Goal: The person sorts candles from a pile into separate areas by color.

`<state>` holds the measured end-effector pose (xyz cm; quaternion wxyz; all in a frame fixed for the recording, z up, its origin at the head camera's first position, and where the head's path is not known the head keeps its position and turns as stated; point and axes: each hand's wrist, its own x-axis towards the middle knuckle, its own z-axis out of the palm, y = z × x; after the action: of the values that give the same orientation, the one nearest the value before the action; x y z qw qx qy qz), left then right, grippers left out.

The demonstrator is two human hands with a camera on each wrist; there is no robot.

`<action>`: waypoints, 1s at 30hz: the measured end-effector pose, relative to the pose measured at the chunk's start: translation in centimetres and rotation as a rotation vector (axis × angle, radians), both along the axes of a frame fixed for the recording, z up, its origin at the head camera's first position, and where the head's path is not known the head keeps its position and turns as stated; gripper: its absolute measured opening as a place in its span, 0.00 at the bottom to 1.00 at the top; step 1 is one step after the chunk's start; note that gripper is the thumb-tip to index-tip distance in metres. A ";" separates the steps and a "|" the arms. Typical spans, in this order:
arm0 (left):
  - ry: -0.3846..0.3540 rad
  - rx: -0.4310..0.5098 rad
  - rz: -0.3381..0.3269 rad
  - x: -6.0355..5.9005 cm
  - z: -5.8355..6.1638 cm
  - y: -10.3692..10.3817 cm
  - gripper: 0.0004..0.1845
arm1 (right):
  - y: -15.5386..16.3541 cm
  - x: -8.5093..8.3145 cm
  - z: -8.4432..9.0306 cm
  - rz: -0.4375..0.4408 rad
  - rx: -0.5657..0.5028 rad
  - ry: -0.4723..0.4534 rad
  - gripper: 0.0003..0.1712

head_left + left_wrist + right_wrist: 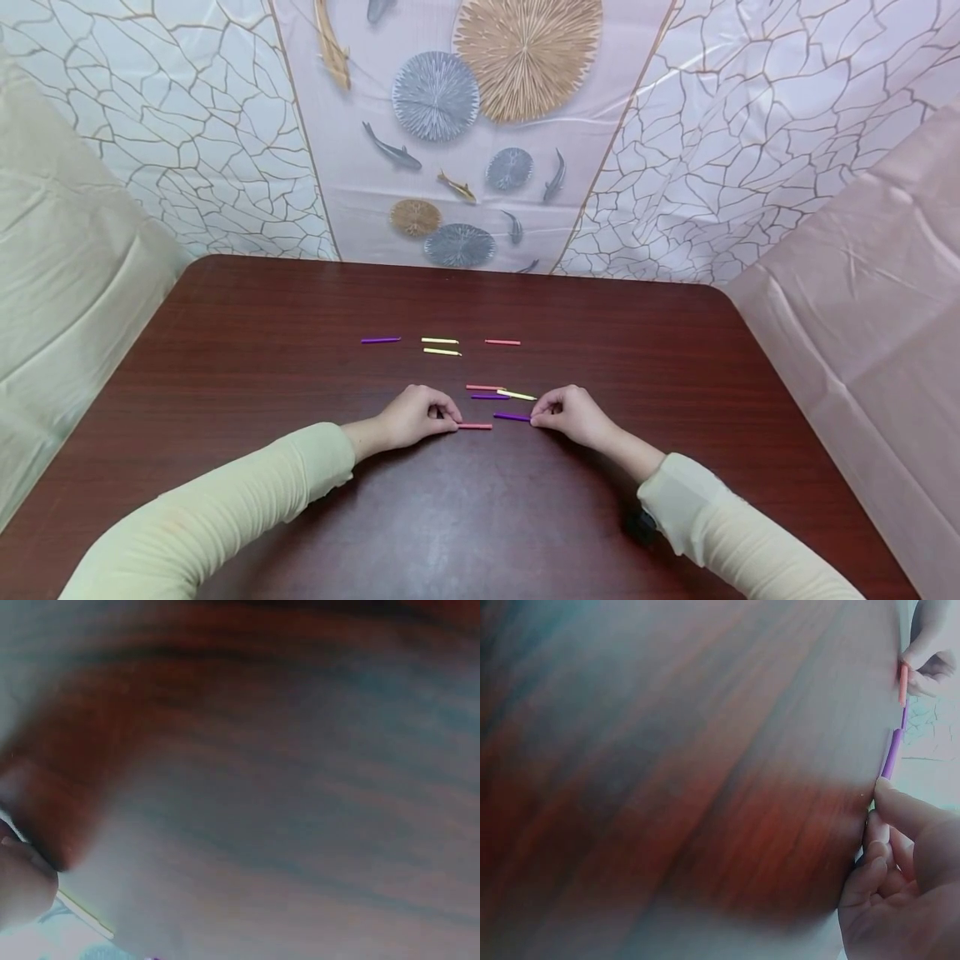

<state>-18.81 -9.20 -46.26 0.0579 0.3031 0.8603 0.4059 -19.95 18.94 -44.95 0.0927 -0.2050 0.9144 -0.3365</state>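
Purple thin stick [512,417] pinched by right hand [573,414]; left hand [415,414] probably pinches red thin stick [475,427], fingertips hidden.

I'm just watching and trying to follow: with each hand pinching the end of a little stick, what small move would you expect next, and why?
Probably lifting the pink stick and carrying it up beside the pink one in the far row. The left hand pinches its end, the right hand pinches the purple stick, and the far row looks laid out by colour: purple, two yellow, pink.
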 end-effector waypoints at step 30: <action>0.028 -0.043 0.123 -8.8 3.1 3.9 0.03 | 0.3 0.1 -0.2 0.005 -0.022 0.007 0.04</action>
<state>-27.56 -5.29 -43.21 0.0270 0.2539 0.8865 0.3860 -19.88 19.28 -45.11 0.0881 -0.2097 0.9104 -0.3455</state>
